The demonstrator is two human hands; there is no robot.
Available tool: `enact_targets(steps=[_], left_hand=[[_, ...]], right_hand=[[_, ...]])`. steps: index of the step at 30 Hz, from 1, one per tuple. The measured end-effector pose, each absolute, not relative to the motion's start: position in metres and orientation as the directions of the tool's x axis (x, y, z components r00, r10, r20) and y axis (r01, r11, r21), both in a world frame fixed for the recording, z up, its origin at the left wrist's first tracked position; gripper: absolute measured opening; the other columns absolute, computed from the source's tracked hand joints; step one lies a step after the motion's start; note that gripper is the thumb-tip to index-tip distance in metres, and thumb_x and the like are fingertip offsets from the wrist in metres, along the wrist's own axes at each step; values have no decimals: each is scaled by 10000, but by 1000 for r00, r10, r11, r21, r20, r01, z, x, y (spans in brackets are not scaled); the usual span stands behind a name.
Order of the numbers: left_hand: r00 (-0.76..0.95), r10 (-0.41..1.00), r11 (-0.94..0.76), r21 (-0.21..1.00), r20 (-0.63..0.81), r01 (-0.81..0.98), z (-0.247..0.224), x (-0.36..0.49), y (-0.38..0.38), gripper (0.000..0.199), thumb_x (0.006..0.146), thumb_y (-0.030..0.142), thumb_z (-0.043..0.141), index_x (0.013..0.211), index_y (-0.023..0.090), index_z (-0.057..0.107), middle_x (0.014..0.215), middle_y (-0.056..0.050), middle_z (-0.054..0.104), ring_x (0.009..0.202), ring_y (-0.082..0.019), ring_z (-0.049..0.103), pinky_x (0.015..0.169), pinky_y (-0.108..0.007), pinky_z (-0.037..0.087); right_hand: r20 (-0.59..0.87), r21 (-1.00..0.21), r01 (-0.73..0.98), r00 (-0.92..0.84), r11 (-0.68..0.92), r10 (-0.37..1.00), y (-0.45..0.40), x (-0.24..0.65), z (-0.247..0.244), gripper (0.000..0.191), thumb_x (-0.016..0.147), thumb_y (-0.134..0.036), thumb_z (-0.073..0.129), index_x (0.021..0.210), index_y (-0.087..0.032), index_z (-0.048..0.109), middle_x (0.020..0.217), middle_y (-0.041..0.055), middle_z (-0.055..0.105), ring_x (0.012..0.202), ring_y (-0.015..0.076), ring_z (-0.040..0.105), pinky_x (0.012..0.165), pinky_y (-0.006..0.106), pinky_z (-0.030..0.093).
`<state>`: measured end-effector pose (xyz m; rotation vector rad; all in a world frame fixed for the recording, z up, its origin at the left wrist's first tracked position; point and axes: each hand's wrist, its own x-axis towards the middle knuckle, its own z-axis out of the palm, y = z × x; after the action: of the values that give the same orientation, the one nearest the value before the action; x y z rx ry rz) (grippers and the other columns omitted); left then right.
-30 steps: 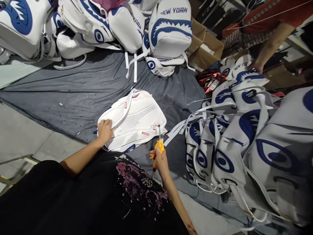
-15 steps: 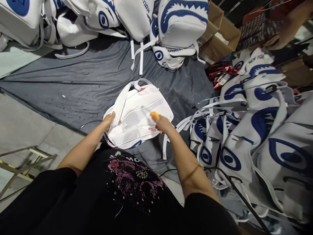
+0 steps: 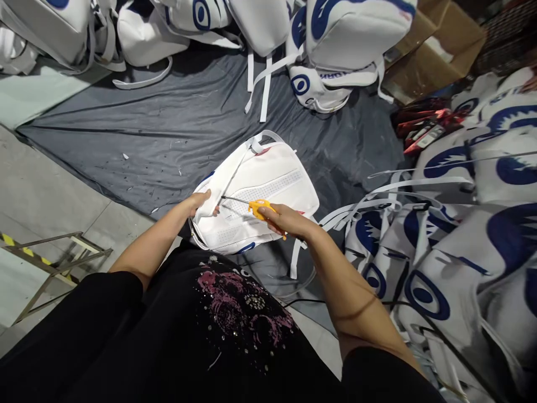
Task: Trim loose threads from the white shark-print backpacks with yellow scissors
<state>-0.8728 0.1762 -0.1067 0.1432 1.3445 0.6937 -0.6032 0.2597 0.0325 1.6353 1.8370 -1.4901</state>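
A white backpack (image 3: 277, 173) lies back side up on the dark sheet in front of me, with a grey-white top handle and dotted mesh bands. My left hand (image 3: 201, 204) is closed on its shoulder strap (image 3: 220, 182) at the left side. In my right hand (image 3: 283, 218) is an orange-handled tool (image 3: 260, 208) with a thin dark shaft, held over the backpack's middle. Its tip is beside the strap, close to my left fingers. Whether the tip touches the strap, I cannot tell.
White bags with blue eye patterns (image 3: 425, 294) are heaped at the right, their straps reaching toward the backpack. More bags (image 3: 356, 39) line the far edge of the dark sheet (image 3: 168, 123). Behind are cardboard boxes (image 3: 444, 67). A metal frame (image 3: 62, 268) stands at the lower left.
The view has shifted, so things sit further right. My right hand has turned, and the orange tool now points left toward the strap. My left hand stays on the strap.
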Motion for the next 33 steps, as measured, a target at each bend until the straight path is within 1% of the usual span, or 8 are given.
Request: enact_targets(steps=[6,13,18,20,23,26,30,33], left_hand=[[80,432,834,364,-898,-414,-105,-872,182,515,1028,453,424,1324,37,491,713,-126,718,593,-241,703,669,-425,635],[148,578,768,474,-803,-431,-107,-873,179,600,1026,548,345,1275,48,566,731,-129,726,639,-216,707,699,-341,617],[195,611,777,534,-767,-333,-99,-872,183,762,1001,661,208,1266,64,600,879,-171,733,718,-220,703,652,-304,574],[140,647,759,616,-749,-211,-93,-868,181,749,1017,623,149,1395,104,534,1017,-177,721,876,-247,708,747,-337,574],[-97,823,561,773,-560,297,-84,-852,178,623,981,454,470,1557,232,377,1235,-148,642,1147,-301,619,995,-430,491],[-161,953,282,559,-256,780,-77,-827,174,729,884,278,629,1566,289,372,1457,-180,469,1351,-403,433,1118,-548,324],[68,989,-14,376,-130,927,-72,-795,148,653,935,342,582,1547,222,389,1628,-205,228,1470,-435,228,1142,-574,244],[366,904,-260,396,-221,881,-74,-777,119,687,927,469,595,1519,172,411,1546,-214,366,1357,-390,378,1074,-501,350]], right_hand=[[-554,-443,896,-239,-39,797,318,-639,42,428,1016,-497,451,1104,-117,627,591,3,557,451,113,482,442,213,362],[-713,-384,892,-451,240,536,236,-624,58,355,913,-529,665,822,-186,673,681,55,632,569,142,522,543,253,371],[-587,-288,923,-380,255,715,230,-608,70,446,961,-600,535,918,-179,673,696,66,626,618,172,539,572,270,363],[-542,-257,936,-344,239,767,247,-599,75,541,969,-653,465,993,-155,675,758,90,659,678,199,587,597,279,382],[-464,-150,966,-256,210,848,274,-570,79,601,983,-647,430,1086,-109,678,878,143,703,790,247,644,652,295,413],[-425,69,994,-48,85,904,287,-533,79,623,1021,-580,387,1180,-46,666,1023,226,713,941,307,671,730,328,442],[-607,185,981,66,60,792,254,-513,80,656,1031,-612,325,1236,-89,663,1141,223,708,1022,310,674,786,334,464],[-764,85,973,-73,213,641,214,-518,79,618,1017,-632,358,1240,-145,667,1143,178,718,1035,291,674,812,324,468]])
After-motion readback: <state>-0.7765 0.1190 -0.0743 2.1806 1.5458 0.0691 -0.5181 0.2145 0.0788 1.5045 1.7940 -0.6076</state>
